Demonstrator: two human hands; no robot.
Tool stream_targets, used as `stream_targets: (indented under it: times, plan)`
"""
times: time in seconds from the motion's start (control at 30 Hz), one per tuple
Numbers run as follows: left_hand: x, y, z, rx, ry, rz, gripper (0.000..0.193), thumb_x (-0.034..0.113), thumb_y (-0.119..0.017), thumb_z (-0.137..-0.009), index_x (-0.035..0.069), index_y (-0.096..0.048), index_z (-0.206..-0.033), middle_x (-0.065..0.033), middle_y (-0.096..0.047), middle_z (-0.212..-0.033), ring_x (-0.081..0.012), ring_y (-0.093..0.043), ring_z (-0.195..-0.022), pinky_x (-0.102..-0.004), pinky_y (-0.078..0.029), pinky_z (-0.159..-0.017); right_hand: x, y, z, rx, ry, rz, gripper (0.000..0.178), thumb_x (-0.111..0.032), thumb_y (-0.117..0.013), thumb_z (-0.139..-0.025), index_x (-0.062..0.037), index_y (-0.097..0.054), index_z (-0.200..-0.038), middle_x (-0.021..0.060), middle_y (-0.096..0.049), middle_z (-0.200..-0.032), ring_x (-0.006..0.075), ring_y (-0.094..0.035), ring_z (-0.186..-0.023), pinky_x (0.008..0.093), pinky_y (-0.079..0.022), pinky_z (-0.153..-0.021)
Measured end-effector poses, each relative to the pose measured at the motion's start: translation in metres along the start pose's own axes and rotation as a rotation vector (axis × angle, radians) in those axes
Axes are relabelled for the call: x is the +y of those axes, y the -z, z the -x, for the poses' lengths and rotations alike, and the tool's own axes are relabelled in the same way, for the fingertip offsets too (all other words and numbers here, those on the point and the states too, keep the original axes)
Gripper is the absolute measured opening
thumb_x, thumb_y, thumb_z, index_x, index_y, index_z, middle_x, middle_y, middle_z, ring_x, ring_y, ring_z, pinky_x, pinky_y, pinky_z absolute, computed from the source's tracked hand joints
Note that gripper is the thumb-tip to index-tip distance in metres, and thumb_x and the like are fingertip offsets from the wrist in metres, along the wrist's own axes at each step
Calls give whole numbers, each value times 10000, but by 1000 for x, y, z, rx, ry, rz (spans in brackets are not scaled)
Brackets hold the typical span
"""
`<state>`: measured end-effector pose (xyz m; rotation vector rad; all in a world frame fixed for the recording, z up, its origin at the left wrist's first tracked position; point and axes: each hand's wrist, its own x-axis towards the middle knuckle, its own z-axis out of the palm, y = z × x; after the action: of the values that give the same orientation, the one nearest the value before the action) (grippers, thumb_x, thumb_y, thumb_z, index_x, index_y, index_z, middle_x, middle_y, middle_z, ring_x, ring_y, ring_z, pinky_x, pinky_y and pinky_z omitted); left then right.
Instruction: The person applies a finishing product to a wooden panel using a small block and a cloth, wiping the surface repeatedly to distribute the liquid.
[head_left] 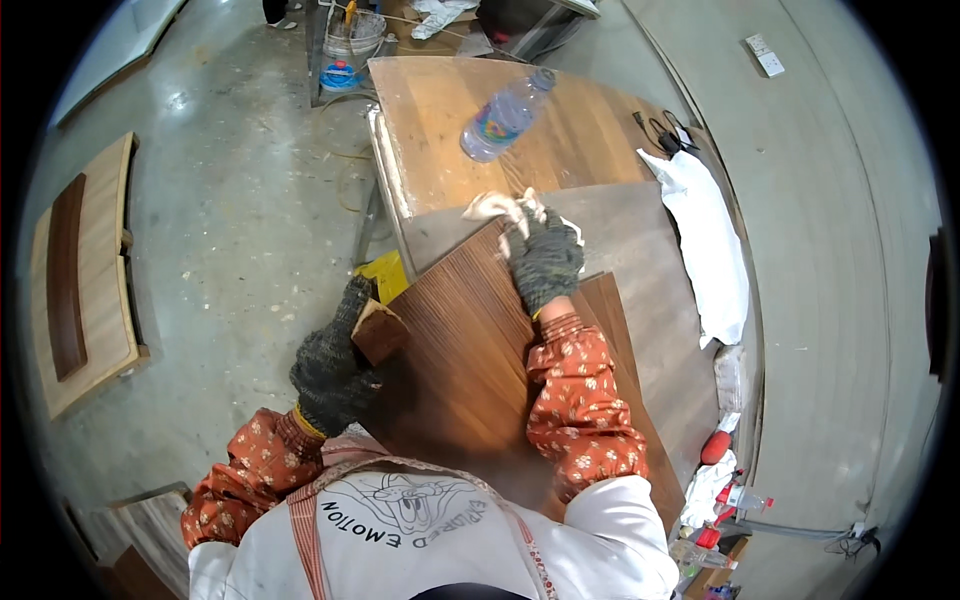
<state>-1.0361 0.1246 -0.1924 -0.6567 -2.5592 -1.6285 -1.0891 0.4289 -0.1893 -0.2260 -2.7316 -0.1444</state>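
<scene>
My left hand (335, 365), in a dark grey knit glove, is closed around a small brown block (380, 335) with a paler side. It holds the block by the left edge of a dark wood-grain panel (465, 330). My right hand (545, 260), gloved the same way, grips a crumpled off-white rag (493, 207) near the panel's far corner. The fingertips are partly hidden in the cloth. A second dark panel (640, 380) lies partly under my right forearm. Just beyond my left hand, something yellow (385, 275) shows at the table's edge.
On the table (420, 110) lies a clear plastic bottle (500, 125). A white bag (705, 250) and a black cable (670, 135) lie along the right edge, with several bottles nearer me. Panels (85, 280) are stacked at the left; a bucket (352, 38) stands beyond.
</scene>
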Motion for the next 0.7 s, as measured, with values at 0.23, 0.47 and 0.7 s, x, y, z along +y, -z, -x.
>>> stream_targets:
  times: [0.23,0.47,0.7]
  plan:
    - [-11,-4,0,-1,-66,83,801,161,-735,-725,39,-335,-1407,-172,-654,-948,-334,-656,-841,-352,-512,-735,71,-17,-15,-46,-446,-328,446,-406,-496,-885,-36,-587,-1118,220,-605,-1090,375,-568,-1008,456,-437,-863]
    - [-1,2,1,-63,67,-14,766,216,-721,-770,53,-332,-1409,-167,-650,-994,-315,-650,-885,-361,-505,-769,-54,49,52,-119,425,-90,459,-289,-605,-805,-133,-531,-1230,131,-490,-1259,325,-452,-1181,513,-366,-968]
    - [-9,1,-1,-13,-45,44,767,259,-709,-775,61,-329,-1411,-196,-641,-1020,-353,-635,-903,-381,-507,-772,-12,6,0,-107,420,154,417,-289,-529,-841,-216,-512,-1251,139,-495,-1229,318,-534,-1030,463,-441,-794]
